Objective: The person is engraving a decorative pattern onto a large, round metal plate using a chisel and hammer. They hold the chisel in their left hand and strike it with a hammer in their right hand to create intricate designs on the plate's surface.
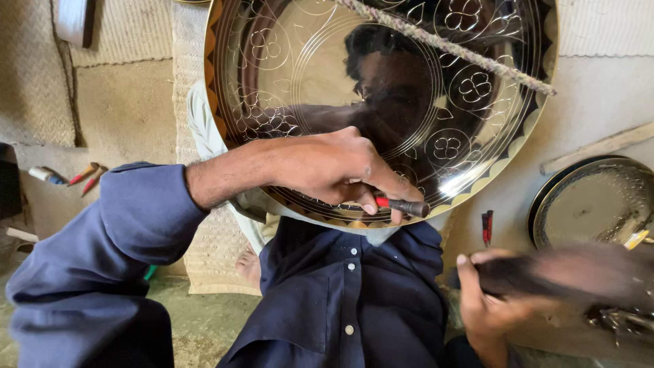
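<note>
Against tray rim [518, 146], fingers [371, 204] pinching chisel [407, 206].

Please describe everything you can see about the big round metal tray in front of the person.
The big round tray is polished, mirror-like metal with a golden scalloped rim. Fine engraved lines cover it: concentric circles, scrolls and four-petal flowers. It stands tilted, its lower edge near the person's dark blue shirt. A rough rope crosses its upper right part. The left hand rests on its lower part, pressing a small dark tool with a red band against the rim. Its top is cut off by the picture.
</note>
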